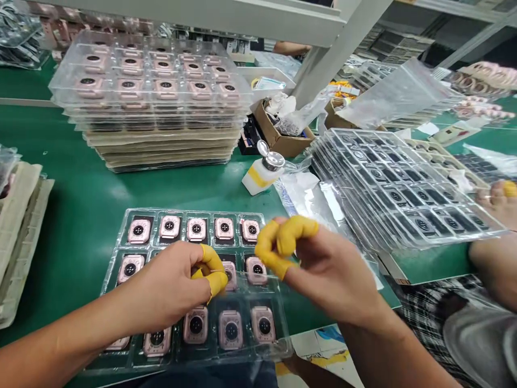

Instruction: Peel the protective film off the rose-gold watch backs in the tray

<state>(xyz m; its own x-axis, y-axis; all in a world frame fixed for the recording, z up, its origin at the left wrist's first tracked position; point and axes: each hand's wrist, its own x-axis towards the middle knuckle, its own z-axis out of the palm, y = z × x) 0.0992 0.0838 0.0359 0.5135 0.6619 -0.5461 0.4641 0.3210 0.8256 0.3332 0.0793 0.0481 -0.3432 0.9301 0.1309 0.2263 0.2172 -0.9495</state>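
A clear plastic tray [113, 275] lies on the green table, with pink watch cases [138, 230] in its compartments, their round dark sensor backs facing up. My left hand [181, 285] is over the tray's middle, yellow finger cots on its fingertips. Its thumb and forefinger pinch what looks like the edge of a clear plastic film [250, 293], which lies over the near right compartments. To the right, my right hand [319, 264] hovers above the tray's right edge, slightly blurred. Its yellow-covered fingers curl towards the thumb; anything between them is too small to make out.
Behind stands a tall stack of filled trays [161, 108]. A white pump bottle [262, 170] with a raised lid sits beside a cardboard box [283, 129]. Trays of dark watch cases [388, 188] are stacked at right, near another person's hand [501, 202]. More trays [24, 237] stand at left.
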